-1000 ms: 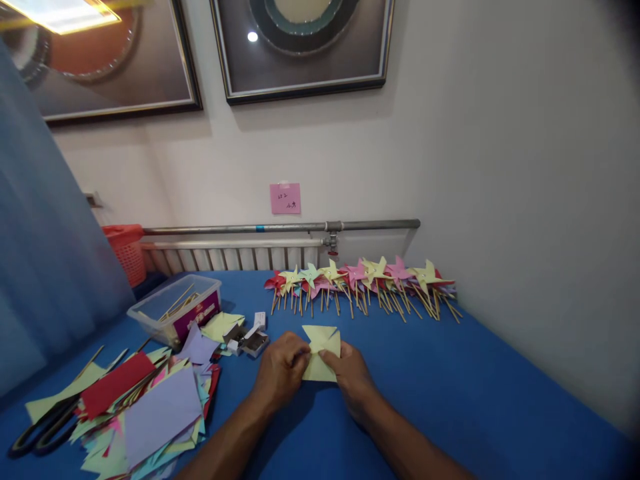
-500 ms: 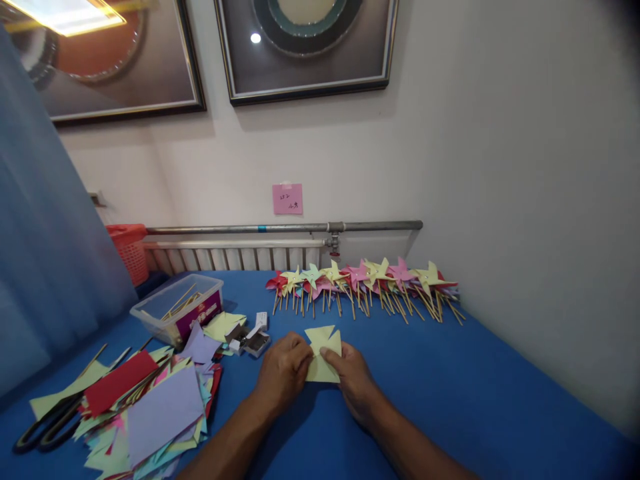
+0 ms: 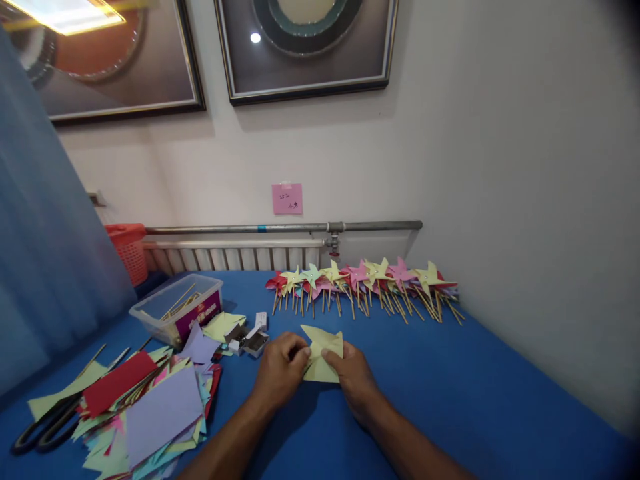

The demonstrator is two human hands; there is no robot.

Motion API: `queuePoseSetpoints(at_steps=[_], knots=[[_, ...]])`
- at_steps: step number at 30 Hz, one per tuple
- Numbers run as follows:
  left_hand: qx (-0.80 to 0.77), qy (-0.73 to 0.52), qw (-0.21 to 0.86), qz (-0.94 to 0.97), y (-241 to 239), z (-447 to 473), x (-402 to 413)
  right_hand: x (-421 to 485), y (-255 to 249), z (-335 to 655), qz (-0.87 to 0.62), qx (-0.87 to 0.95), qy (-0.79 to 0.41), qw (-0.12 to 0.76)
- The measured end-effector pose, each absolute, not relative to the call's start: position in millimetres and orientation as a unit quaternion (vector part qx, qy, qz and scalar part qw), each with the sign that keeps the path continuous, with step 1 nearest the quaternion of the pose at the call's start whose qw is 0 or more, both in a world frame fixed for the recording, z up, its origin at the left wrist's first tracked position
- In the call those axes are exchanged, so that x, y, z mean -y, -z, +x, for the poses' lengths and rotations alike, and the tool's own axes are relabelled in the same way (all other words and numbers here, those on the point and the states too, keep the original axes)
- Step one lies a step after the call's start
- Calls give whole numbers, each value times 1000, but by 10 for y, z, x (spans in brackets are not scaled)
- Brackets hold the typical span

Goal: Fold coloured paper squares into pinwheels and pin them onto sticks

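A pale yellow paper square [image 3: 325, 367] with slits cut in from its corners is held just above the blue tabletop, between both hands. My right hand [image 3: 356, 380] grips its right side, thumb on the upper face and fingers behind. At the left edge, my left hand [image 3: 284, 367] pinches the paper between thumb and bent fingers. To the left of that hand lie small open boxes [image 3: 256, 343] with tiny metal pieces inside. Behind the hands, a row of finished paper pinwheels [image 3: 357, 275] on wooden sticks lies along the back of the table.
At left is a pile of coloured paper [image 3: 163, 417] with black-handled scissors [image 3: 47, 423] beside it. A clear plastic box [image 3: 165, 297] holds wooden sticks. Behind stand a red basket [image 3: 127, 253] and a metal pipe [image 3: 225, 229]; a blue curtain [image 3: 45, 233] hangs left.
My left hand has shifted its pinch on the paper's left edge. The upper slit has narrowed from view, and the sheet looks more bent. My right hand keeps its hold.
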State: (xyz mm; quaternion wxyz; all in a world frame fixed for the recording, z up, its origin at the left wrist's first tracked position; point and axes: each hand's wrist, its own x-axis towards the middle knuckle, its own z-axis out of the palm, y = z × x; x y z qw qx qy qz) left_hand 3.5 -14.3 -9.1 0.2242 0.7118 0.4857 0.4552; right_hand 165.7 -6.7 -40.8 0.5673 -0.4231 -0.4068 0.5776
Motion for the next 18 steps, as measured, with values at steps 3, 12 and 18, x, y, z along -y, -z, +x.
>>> queuePoseSetpoints(at_steps=[3,12,18], knots=[[-521,-472,368,608,122,20,66,102,363,1644,-422,409,-580,565],[-483,-491,571,447,178,112,43,130,385,1606,-413,440,-582,545],[-481,-491,574,444,201,100,27,134,422,1597,-402,443,-593,539]])
